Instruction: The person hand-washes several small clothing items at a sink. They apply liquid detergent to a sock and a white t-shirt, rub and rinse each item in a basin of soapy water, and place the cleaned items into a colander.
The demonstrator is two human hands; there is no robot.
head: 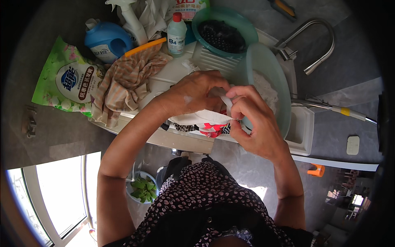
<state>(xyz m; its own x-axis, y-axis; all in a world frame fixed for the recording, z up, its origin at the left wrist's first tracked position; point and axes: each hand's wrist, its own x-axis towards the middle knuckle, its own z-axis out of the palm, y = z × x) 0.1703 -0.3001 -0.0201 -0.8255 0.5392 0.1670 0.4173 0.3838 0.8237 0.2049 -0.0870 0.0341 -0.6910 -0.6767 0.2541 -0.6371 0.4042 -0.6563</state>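
Note:
Both hands meet over the white washboard sink counter and hold a white knit garment [205, 117] between them. My left hand [197, 92] has the garment's far part bunched under its curled fingers. With thumb and fingertips, my right hand [254, 119] pinches the garment's edge, and a pale folded strip stands up between the two hands. Red and black-and-white patterned cloth [213, 130] shows just below the white fabric; whether it belongs to the same garment I cannot tell. Beside my right hand stands a pale translucent basin [285, 102], tilted, with foamy whitish contents [265, 89].
A green basin [251, 31] holds dark polka-dot cloth [221, 36]. A red-capped bottle [176, 35], blue detergent jug [106, 40], white spray bottle [132, 23], green detergent bag [66, 77] and striped cloth [123, 83] crowd the left. At right are a faucet [328, 40] and sink [304, 132].

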